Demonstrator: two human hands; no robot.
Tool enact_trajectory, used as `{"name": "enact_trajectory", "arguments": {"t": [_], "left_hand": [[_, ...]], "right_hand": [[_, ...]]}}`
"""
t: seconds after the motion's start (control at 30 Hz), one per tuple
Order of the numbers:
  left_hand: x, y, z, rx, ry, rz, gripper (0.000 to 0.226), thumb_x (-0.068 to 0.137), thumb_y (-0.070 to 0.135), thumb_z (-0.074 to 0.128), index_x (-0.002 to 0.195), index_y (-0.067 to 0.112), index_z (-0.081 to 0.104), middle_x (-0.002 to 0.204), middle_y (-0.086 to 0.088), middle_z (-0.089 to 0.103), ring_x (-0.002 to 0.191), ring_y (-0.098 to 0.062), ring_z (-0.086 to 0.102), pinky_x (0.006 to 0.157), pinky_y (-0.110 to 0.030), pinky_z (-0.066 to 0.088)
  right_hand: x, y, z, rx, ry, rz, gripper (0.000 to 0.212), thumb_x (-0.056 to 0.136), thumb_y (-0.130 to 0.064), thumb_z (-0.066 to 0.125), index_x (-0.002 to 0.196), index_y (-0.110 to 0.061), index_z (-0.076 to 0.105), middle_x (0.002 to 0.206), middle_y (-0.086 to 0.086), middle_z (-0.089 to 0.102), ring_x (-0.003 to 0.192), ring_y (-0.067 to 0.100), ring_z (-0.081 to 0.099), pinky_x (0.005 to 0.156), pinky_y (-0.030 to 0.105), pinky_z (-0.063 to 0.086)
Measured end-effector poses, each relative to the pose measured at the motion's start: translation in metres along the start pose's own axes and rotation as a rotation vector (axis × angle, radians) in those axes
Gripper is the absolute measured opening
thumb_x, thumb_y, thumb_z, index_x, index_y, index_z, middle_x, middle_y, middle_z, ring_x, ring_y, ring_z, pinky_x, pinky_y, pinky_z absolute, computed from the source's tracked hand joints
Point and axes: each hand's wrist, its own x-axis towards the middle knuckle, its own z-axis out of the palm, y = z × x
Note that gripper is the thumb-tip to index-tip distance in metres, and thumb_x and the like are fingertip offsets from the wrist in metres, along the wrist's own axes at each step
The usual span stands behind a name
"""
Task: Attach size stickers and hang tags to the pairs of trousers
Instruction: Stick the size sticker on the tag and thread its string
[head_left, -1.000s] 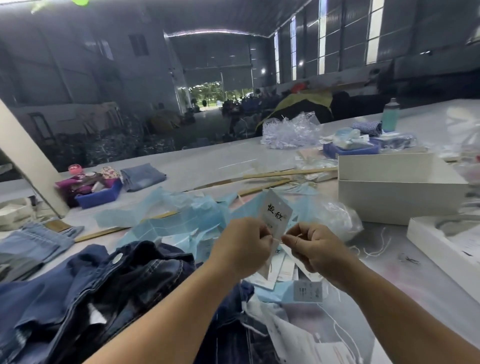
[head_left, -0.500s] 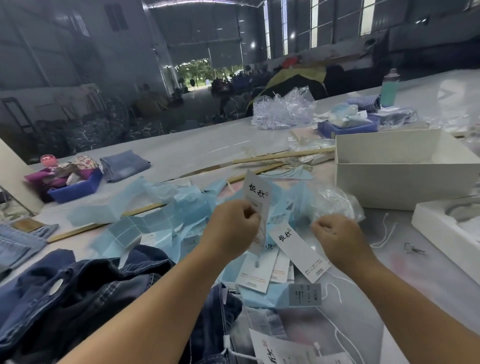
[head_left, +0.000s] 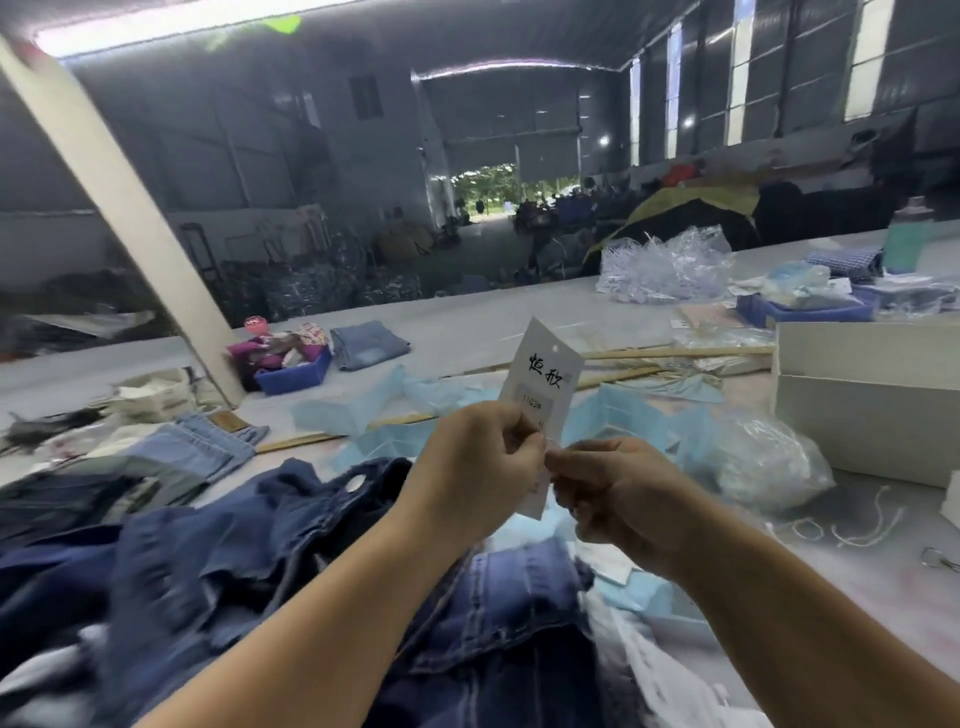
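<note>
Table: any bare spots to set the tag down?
Bare table runs behind the folded light jeans, left of the clear plastic heap. A smaller patch lies in front of the white box, by loose strings. Crowded: blue paper and dark jeans under both hands.

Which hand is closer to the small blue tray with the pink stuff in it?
Left. The left hand, gripping the hang tag, sits right of the blue tray and nearer the camera. The right hand lies farther right, beyond the left.

white box (head_left: 862, 410), blue bin (head_left: 298, 375), crumpled clear plastic (head_left: 667, 265), teal bottle (head_left: 906, 241)
</note>
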Motion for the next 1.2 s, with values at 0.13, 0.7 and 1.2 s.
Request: {"name": "enact_trajectory", "arguments": {"t": [0.13, 0.7, 1.2], "left_hand": [[-0.036, -0.010, -0.036, -0.142, 0.100, -0.094, 0.015, 0.091, 0.020, 0.064, 0.077, 0.021, 0.068, 0.083, 0.013, 0.070, 0.071, -0.006, 0.066, 0.062, -0.024, 0.060], [-0.100, -0.027, -0.099, -0.277, 0.184, -0.136, 0.013, 0.092, 0.017, 0.065, 0.081, 0.018, 0.072, 0.084, 0.010, 0.074, 0.072, -0.002, 0.070, 0.062, -0.024, 0.059], [-0.111, -0.043, -0.151, -0.315, 0.089, -0.271, 0.006, 0.093, 0.015, 0.065, 0.090, 0.019, 0.070, 0.098, 0.005, 0.072, 0.078, -0.019, 0.072, 0.062, -0.034, 0.061]], "right_hand": [[-0.010, -0.005, 0.041, -0.004, -0.005, -0.087, 0.016, 0.090, -0.006, 0.064, 0.075, -0.003, 0.068, 0.055, 0.007, 0.057, 0.041, 0.013, 0.039, 0.040, 0.020, 0.034], [-0.030, -0.006, 0.112, 0.220, 0.057, -0.313, 0.009, 0.072, -0.021, 0.075, 0.070, -0.017, 0.068, 0.057, -0.005, 0.056, 0.053, 0.008, 0.049, 0.053, 0.024, 0.042], [-0.045, -0.022, 0.141, 0.249, -0.173, -0.340, 0.027, 0.103, -0.018, 0.042, 0.092, -0.004, 0.062, 0.044, -0.005, 0.022, 0.043, 0.012, 0.012, 0.044, 0.026, 0.013]]}}
